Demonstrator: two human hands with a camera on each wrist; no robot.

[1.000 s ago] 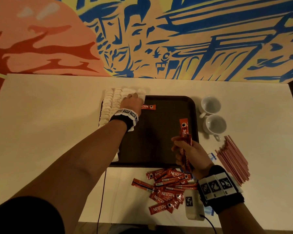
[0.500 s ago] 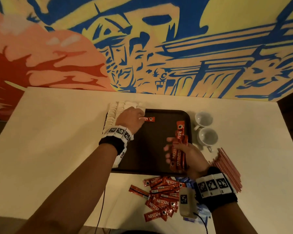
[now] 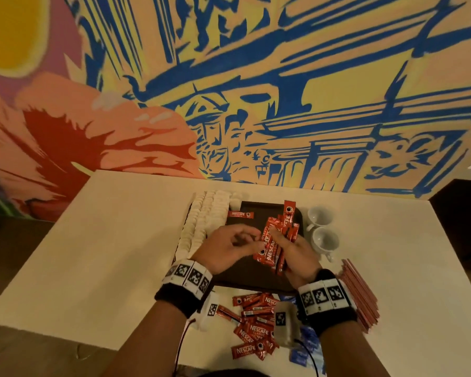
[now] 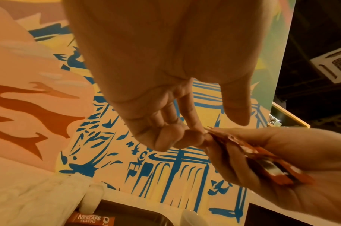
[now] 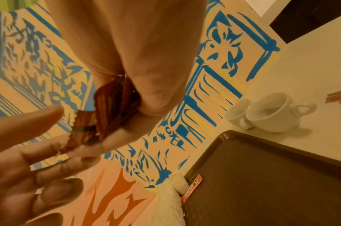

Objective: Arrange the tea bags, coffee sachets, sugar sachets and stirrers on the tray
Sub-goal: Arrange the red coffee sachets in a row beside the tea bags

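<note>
The left hand [image 3: 226, 247] has left the lone sachet [image 3: 240, 214] at the tray's [image 3: 256, 278] 11 o'clock corner. Its fingers [image 4: 192, 120], loosely apart, now touch the bunch of coffee sachets [image 3: 273, 242] the right hand [image 3: 294, 254] clamps, likely to take one.

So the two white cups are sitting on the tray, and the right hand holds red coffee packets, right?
Not quite. The two white cups stand on the table, beside the tray, as the head view shows. The right hand does hold red coffee packets.

Left hand [image 3: 223, 250] left tray sachet, reached right hand's [image 3: 297, 254] bundle [image 3: 273, 240].
</note>
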